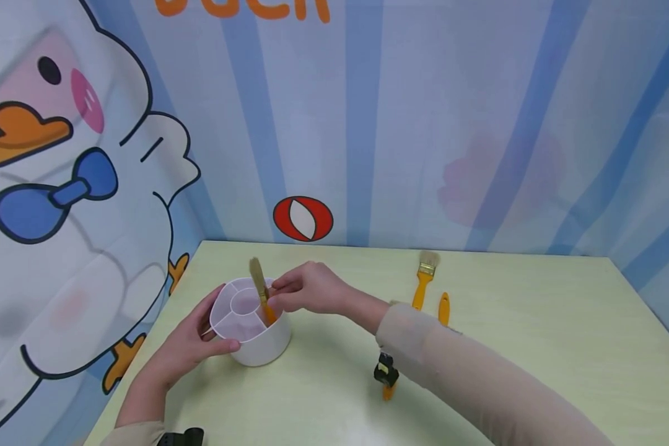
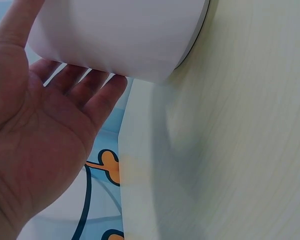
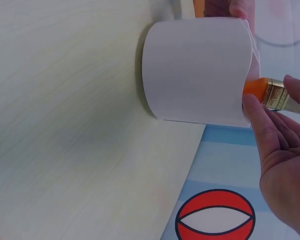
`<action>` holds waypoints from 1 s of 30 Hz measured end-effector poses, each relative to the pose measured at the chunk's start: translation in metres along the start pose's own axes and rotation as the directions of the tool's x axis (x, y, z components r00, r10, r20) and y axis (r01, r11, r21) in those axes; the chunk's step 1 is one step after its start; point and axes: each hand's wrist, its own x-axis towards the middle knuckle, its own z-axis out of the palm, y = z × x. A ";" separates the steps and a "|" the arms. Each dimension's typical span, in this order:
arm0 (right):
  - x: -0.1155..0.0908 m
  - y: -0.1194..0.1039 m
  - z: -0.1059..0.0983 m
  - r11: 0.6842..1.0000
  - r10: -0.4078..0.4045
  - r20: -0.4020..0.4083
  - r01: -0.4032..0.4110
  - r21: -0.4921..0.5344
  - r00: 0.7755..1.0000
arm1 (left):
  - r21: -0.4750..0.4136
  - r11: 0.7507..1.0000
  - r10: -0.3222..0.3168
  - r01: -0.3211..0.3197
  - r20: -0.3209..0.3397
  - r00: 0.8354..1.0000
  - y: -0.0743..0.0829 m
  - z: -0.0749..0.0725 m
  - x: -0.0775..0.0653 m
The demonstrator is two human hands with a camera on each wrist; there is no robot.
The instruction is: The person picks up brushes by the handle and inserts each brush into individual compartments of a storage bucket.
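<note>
A white pen-holder-like container (image 1: 259,350) with inner dividers stands at the left of the table. My left hand (image 1: 192,344) grips it, thumb at the near rim and fingers round its left side; in the left wrist view the fingertips touch the container's wall (image 2: 125,40). With my right hand (image 1: 312,288) I pinch a paintbrush (image 1: 258,279), bristles up. Its orange handle (image 3: 255,89) reaches down into a compartment on the right side, the lower end hidden by the wall. The other compartments I can see hold nothing.
Another paintbrush (image 1: 425,272) lies near the back of the table. Beside it an orange handle (image 1: 444,308) shows, partly hidden by my right sleeve (image 1: 468,378). A further orange handle end (image 1: 388,391) sticks out below the sleeve. A printed curtain (image 1: 323,124) hangs behind.
</note>
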 end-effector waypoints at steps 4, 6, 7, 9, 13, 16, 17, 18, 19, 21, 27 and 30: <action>-0.003 0.000 -0.005 0.999 0.020 -0.014 -0.020 0.035 1.000 | 0.003 1.000 -0.007 0.007 -0.007 1.000 0.001 0.001 0.000; -0.005 0.001 -0.009 0.998 0.036 -0.025 -0.035 0.060 0.999 | 0.005 1.000 -0.013 0.013 -0.012 1.000 0.001 0.001 0.000; -0.006 0.002 -0.011 0.997 0.041 -0.029 -0.039 0.070 0.999 | 0.006 1.000 -0.017 0.017 -0.014 1.000 0.001 0.001 0.000; -0.008 0.003 -0.015 0.996 0.050 -0.038 -0.046 0.081 0.998 | 0.008 1.000 -0.020 0.021 -0.020 1.000 0.001 0.001 -0.001; -0.012 0.008 -0.021 0.994 0.062 -0.041 -0.058 0.090 0.997 | 0.017 1.000 -0.021 0.021 -0.033 0.999 0.001 0.002 -0.002; -0.015 0.014 -0.026 0.993 0.072 -0.046 -0.068 0.098 0.996 | 0.014 1.000 -0.022 0.023 -0.039 0.999 0.002 0.003 -0.002; -0.016 0.016 -0.027 0.992 0.075 -0.051 -0.070 0.102 0.996 | 0.012 1.000 -0.023 0.024 -0.041 0.999 0.002 0.003 -0.002; -0.017 0.019 -0.029 0.992 0.077 -0.055 -0.071 0.104 0.995 | 0.012 1.000 -0.024 0.024 -0.043 0.999 0.002 0.003 -0.002; -0.018 0.022 -0.030 0.991 0.081 -0.061 -0.074 0.107 0.995 | 0.012 1.000 -0.025 0.025 -0.046 0.999 0.003 0.004 -0.002; -0.020 0.028 -0.033 0.990 0.092 -0.073 -0.084 0.111 0.993 | 0.017 1.000 -0.025 0.026 -0.054 0.998 0.003 0.005 -0.001; -0.029 0.046 -0.043 0.987 0.131 -0.090 -0.121 0.110 0.987 | 0.032 0.999 -0.031 0.034 -0.085 0.996 0.003 0.008 -0.003; -0.034 0.053 -0.046 0.987 0.133 -0.095 -0.123 0.103 0.987 | 0.040 0.998 -0.043 0.047 -0.099 0.994 0.005 0.010 -0.005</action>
